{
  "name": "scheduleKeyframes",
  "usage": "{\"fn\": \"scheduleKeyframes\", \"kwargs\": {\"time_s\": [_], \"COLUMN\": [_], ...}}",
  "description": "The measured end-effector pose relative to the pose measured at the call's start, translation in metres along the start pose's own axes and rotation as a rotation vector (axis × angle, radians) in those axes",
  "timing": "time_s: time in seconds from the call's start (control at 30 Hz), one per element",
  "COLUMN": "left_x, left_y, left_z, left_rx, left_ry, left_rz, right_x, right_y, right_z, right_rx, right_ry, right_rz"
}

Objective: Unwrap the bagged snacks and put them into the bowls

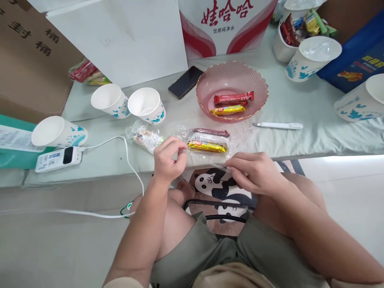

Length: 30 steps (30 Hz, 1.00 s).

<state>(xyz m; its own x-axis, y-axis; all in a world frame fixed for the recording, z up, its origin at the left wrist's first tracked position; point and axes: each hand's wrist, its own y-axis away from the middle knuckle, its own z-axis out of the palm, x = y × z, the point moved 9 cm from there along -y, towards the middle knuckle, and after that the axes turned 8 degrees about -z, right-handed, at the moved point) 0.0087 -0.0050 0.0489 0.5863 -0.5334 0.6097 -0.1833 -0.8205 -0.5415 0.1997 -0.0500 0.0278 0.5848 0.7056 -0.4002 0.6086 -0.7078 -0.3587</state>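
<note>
A clear plastic bag [210, 138] lies at the table's front edge with several wrapped snack bars inside, among them a yellow bar [207, 147] and a dark red bar [210, 132]. At its left edge my left hand [170, 158] has its fingers curled and pinched against the film. My right hand [256, 172] pinches the thin plastic at the bag's lower right corner, fingertips together. Behind the bag stands a pink ribbed bowl [258, 94] holding red and yellow wrapped bars. A white utility knife [277, 125] rests right of the bag. Another filled clear packet [145, 138] lies left of my left hand.
Paper cups [147, 106] stand at left and right. A black phone [186, 82] lies behind the bowl. A white power bank [58, 159] trails a cable [126, 148] over the front edge. Boxes [120, 40] line the back, and a tub [283, 50] of snacks stands back right.
</note>
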Motion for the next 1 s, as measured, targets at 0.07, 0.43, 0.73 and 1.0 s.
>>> {"fn": "scheduleKeyframes", "kwargs": {"time_s": [0.07, 0.43, 0.73, 1.0], "left_x": [-0.001, -0.027, -0.032, -0.041], "left_y": [0.003, 0.015, 0.025, 0.003], "left_z": [0.008, 0.042, 0.047, 0.041], "left_rx": [-0.126, -0.487, -0.633, -0.339], "left_ry": [-0.027, -0.344, -0.415, -0.268], "left_rz": [-0.041, -0.309, -0.388, -0.37], "right_x": [0.01, 0.043, 0.014, 0.027], "right_y": [0.001, -0.006, -0.046, -0.065], "right_z": [0.017, 0.005, 0.039, 0.057], "right_rx": [-0.15, -0.023, -0.083, -0.198], "right_ry": [-0.014, 0.271, 0.15, 0.3], "right_rz": [0.134, 0.537, 0.173, 0.272]}}
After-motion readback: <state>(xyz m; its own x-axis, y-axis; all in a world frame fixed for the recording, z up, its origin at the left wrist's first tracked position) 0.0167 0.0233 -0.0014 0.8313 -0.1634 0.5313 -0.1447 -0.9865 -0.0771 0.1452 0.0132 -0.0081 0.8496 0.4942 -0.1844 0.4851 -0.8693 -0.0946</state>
